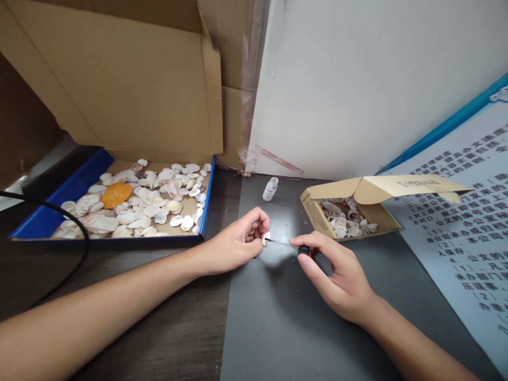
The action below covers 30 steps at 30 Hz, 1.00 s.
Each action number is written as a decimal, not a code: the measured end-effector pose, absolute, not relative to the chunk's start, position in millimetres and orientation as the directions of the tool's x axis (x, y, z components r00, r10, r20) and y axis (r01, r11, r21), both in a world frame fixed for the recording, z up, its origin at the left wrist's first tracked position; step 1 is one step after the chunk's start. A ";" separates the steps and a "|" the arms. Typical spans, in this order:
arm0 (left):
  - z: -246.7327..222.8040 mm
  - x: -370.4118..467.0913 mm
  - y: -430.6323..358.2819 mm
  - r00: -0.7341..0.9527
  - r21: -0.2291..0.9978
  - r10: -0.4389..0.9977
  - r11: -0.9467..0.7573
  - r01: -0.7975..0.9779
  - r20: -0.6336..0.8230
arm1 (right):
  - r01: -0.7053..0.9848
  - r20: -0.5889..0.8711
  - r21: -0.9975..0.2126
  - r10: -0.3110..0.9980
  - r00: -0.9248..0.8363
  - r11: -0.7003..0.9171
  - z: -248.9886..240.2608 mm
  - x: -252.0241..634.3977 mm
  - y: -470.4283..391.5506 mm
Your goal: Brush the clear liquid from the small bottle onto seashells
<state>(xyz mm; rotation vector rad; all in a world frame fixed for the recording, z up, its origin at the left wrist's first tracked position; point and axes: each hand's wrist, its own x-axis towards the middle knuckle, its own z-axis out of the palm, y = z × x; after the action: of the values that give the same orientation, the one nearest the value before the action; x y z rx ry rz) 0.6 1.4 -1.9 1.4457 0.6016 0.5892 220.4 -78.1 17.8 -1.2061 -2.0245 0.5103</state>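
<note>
Between thumb and fingers, my left hand (pixel 246 235) pinches a small white seashell (pixel 265 242) above the grey mat. My right hand (pixel 333 272) grips the black cap of a thin applicator brush (pixel 283 244), whose dark tip meets the shell's face. Behind my hands an uncapped small clear bottle (pixel 270 189) with a white label stands on the mat. To the left, many pale shells (pixel 153 198) lie in a blue-edged cardboard box (pixel 210 196); one large orange scallop shell (pixel 116 194) is among them. More shells (pixel 345 219) lie in a smaller tan box (pixel 315 214) on the right.
The left box's tall lid (pixel 130 79) stands raised, and the right box's flap (pixel 413 185) sticks out sideways. A black cable (pixel 81 227) curves across the far left. Printed sheet (pixel 468 238) lies at right; a white panel (pixel 357 79) rises behind the grey mat (pixel 270 328).
</note>
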 end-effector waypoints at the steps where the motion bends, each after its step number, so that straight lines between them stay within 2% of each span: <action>1: -2.1 0.5 1.4 0.721 0.999 0.693 0.039 -0.008 -0.021 | 0.590 0.372 -0.644 0.874 -0.313 0.486 17.7 220.3 -77.9; 30: -3.8 0.7 1.3 0.718 1.000 0.696 0.024 -0.008 -0.011 | 0.601 0.341 -0.642 0.879 -0.332 0.476 15.3 220.2 -76.9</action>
<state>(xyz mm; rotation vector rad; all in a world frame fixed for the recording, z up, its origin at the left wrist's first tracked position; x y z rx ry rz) 0.7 1.3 -3.8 1.4600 0.6008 0.5984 220.2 -76.9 15.3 -1.2203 -2.0577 0.5362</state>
